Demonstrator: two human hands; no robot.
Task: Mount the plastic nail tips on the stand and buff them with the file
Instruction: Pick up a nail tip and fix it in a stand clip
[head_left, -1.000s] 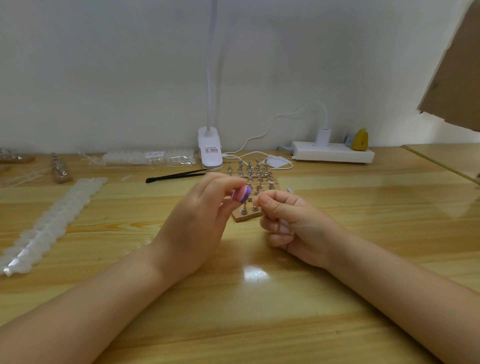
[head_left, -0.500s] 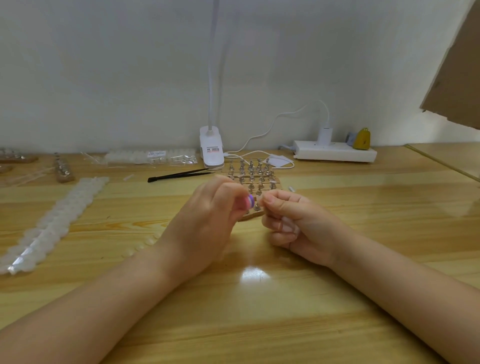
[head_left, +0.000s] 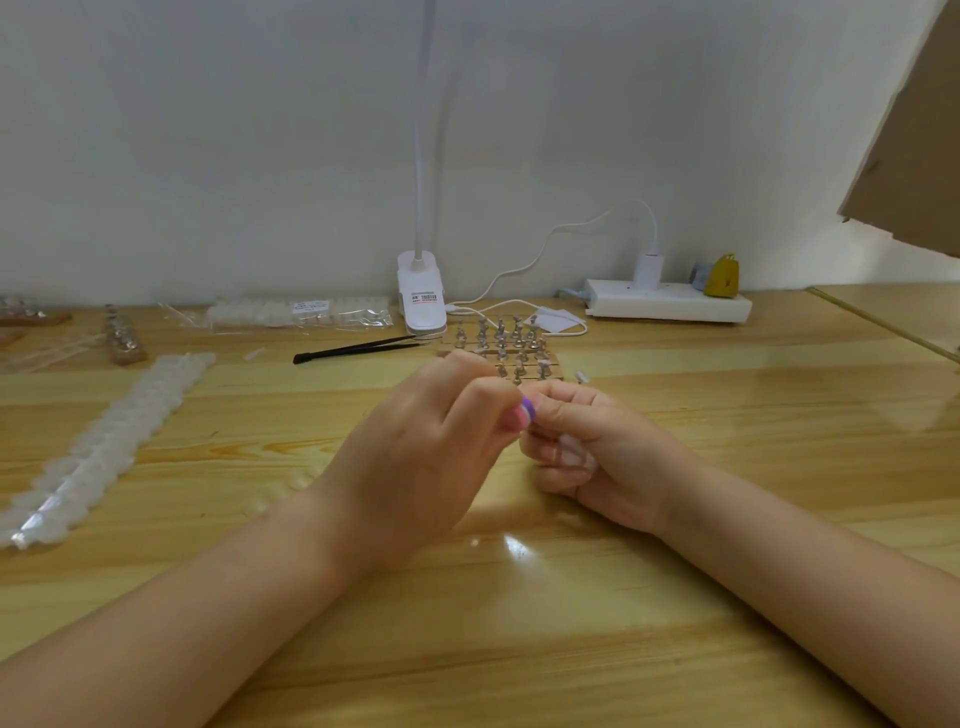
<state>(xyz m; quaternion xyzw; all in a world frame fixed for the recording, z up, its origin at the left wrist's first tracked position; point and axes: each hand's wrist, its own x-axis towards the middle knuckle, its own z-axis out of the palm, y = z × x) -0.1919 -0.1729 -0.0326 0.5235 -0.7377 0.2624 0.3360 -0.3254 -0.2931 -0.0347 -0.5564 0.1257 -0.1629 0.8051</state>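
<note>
Head view: left hand (head_left: 415, 447) pinches the pink-purple file (head_left: 523, 413) against a nail tip, hidden in the right hand's (head_left: 597, 457) curled fingers (head_left: 558, 410), just near of the stand (head_left: 501, 353) on the worktop (head_left: 519, 623).

A single head-worn wide-angle view looks forward and down from close above the tabletop (head_left: 675, 649), both forearms entering from the lower frame corners, the wall (head_left: 208, 156) filling the upper half.
</note>
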